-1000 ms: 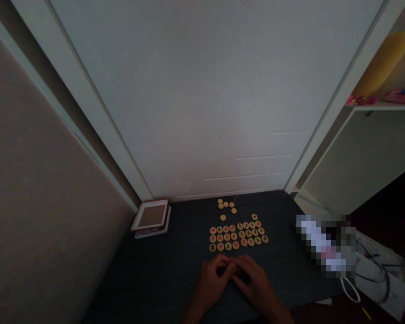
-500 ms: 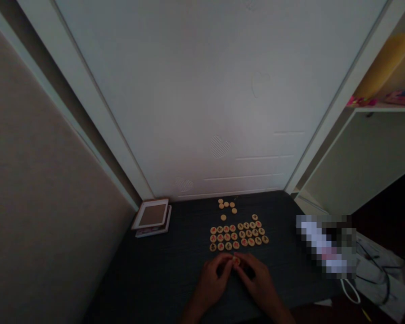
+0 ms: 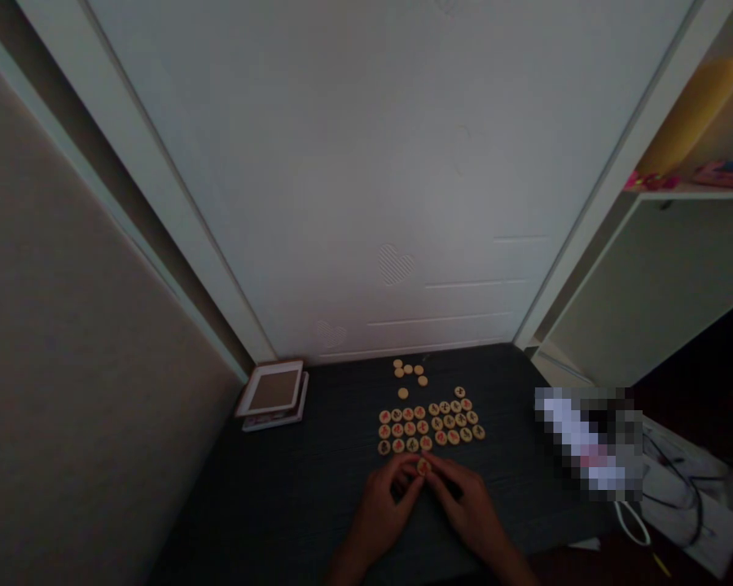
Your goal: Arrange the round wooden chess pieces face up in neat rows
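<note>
Between the fingertips of both hands is a round Chinese chess piece [image 3: 423, 467] with a red character facing up. My left hand [image 3: 386, 498] pinches it from the left, and my right hand [image 3: 461, 498] from the right. Just beyond my fingers, rows of Chinese chess pieces [image 3: 410, 429] lie face up, in red and dark characters, as two blocks side by side. A lone dark-marked piece [image 3: 460, 392] sits above the right block. Farther back, several blank-side-up pieces [image 3: 409, 369] are scattered, with one plain piece [image 3: 403, 393] nearer the rows.
The dark tabletop [image 3: 305, 488] meets a white panel [image 3: 366, 203] at the back. At the table's back left lies a white-framed box or frame [image 3: 274, 392]. A pixelated blurred item [image 3: 586, 443] is at the right edge, near cables and a white box [image 3: 708, 521].
The held piece has shifted slightly up and left between my fingertips, its face now showing more fully. The pieces in the rows have not been rearranged.
</note>
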`<state>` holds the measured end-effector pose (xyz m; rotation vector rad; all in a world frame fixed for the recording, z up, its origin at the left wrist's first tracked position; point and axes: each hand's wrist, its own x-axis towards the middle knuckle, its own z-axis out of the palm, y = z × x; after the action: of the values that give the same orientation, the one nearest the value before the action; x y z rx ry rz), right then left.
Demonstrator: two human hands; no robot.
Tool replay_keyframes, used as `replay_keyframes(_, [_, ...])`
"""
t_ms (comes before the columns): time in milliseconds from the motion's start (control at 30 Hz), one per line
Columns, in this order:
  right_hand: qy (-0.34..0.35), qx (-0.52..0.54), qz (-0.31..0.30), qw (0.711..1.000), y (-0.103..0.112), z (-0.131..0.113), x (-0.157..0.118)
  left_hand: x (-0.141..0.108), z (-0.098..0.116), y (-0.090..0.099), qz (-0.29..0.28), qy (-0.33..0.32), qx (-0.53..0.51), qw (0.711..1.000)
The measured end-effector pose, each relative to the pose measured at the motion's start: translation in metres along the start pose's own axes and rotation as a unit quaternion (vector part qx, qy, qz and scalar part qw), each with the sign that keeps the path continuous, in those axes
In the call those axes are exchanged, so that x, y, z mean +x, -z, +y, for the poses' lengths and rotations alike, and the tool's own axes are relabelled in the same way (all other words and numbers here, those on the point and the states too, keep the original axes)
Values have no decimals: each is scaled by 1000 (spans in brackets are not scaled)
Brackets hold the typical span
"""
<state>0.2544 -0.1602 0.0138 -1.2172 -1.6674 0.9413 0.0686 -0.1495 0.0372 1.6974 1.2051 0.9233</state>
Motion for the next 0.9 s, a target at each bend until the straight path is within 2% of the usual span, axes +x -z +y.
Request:
replay_keyframes(167, [-10, 3, -8, 1000, 1, 0, 0, 1, -6, -2, -4, 0, 18, 1000])
replay_keyframes(400, [-39, 3, 24, 999, -1, -2, 0, 0, -7, -3, -7, -1, 30, 1000])
replay_keyframes(900, [-83, 10, -5, 996, -1, -5, 2, -6, -6, -3, -34, -19, 82, 996])
